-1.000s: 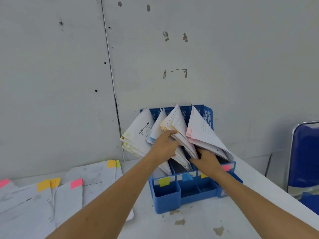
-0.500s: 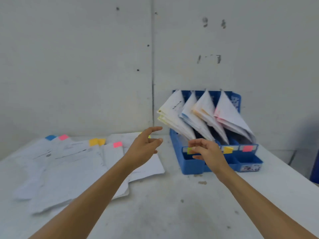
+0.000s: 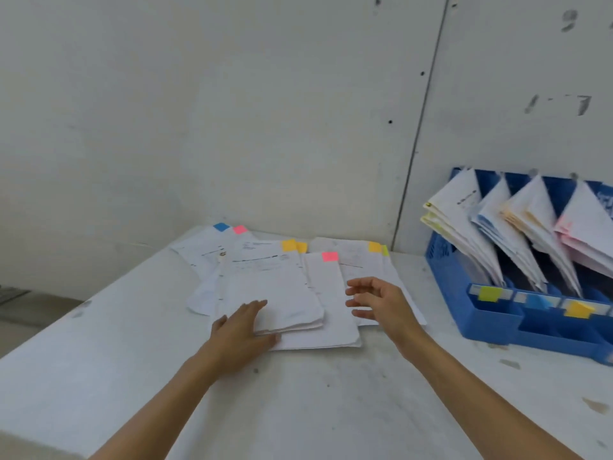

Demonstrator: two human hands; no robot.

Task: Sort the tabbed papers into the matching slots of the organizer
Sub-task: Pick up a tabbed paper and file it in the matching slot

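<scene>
Several white papers (image 3: 275, 287) lie spread on the table, carrying blue, pink, orange and yellow-green tabs along their far edges. My left hand (image 3: 240, 330) rests flat on the near left corner of the top stack, fingers straight. My right hand (image 3: 378, 302) hovers just above the sheet with a pink tab (image 3: 330, 256), fingers relaxed and slightly spread, holding nothing. The blue organizer (image 3: 491, 323) stands at the right, its slots filled with leaning papers and labelled in front with yellow-green, blue and orange tabs.
The white table (image 3: 298, 403) ends at a left edge with floor beyond it. A grey wall rises right behind the papers and the organizer. The organizer's right part is cut off by the frame.
Both hands left the organizer and moved left to the loose papers. My left hand came down onto the stack; my right hand now hovers over the sheets. The view swung left.
</scene>
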